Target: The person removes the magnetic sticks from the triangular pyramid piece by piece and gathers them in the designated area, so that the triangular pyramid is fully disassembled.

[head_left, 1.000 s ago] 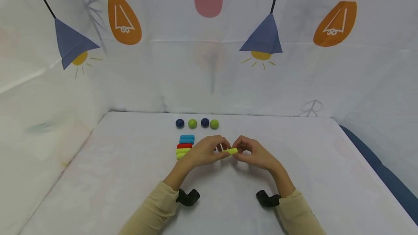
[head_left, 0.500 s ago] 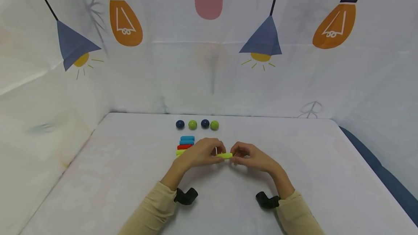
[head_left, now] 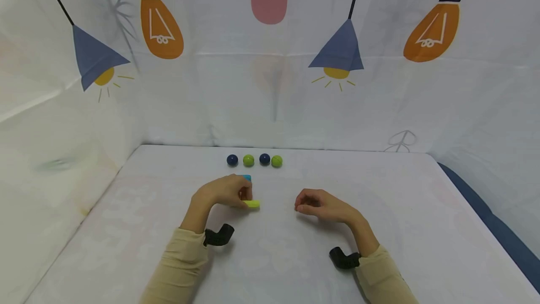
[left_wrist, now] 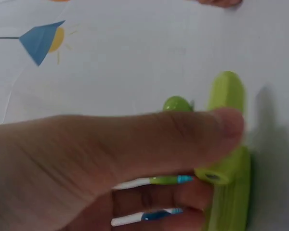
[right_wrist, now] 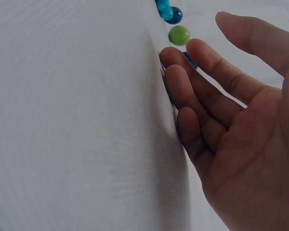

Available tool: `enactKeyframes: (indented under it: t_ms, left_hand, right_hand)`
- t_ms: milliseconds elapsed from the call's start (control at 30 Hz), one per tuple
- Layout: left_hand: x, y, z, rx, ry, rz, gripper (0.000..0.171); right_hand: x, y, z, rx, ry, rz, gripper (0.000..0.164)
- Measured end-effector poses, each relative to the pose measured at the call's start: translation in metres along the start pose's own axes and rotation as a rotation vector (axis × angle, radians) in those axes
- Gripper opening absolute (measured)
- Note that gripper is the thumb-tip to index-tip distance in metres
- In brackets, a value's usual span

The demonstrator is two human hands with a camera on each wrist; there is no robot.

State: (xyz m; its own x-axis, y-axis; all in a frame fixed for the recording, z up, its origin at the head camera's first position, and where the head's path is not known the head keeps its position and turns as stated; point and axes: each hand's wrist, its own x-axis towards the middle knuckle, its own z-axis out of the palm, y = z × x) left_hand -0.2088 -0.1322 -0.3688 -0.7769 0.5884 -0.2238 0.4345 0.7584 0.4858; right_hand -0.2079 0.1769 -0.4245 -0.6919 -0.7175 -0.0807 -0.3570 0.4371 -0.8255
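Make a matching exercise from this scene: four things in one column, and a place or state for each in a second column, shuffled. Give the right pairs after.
Column one:
1. left hand
2. right hand
3. four balls
4. yellow-green piece

Column two:
A. in a row at the far side of the table, dark blue and green by turns
B. fingers loosely curled, holds nothing
C. lies on the table, pinched at one end
D. pinches a small bar beside the stack of coloured bars

Pairs: 1-D, 2-B, 3-A, 4-C
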Motion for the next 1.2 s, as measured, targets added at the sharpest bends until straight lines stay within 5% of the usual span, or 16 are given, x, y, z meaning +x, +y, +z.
enactKeyframes:
  t_ms: [400,600,900,1200]
  left_hand:
    - [-0.01,0.001,-0.007,-0.003,-0.076,-0.235,0.023]
    - [-0.007,0.004,-0.005,0.032,-0.094,-0.284,0.023]
    - [-0.009,0.002,-0.007,0.028,-0.075,-0.267,0.02]
    - [-0.012,-0.01,-0.005,-0.041,0.073,-0.132,0.007]
  right_hand:
    - [-0.004,0.003,-0.002,0.018,0.007,0.021,0.015]
    - [-0.005,0.004,-0.001,0.023,0.017,0.03,0.016]
    - [-0.008,0.006,-0.007,0.046,0.042,0.048,0.017]
    - [-0.021,0.015,-0.015,-0.048,0.244,0.102,0.019]
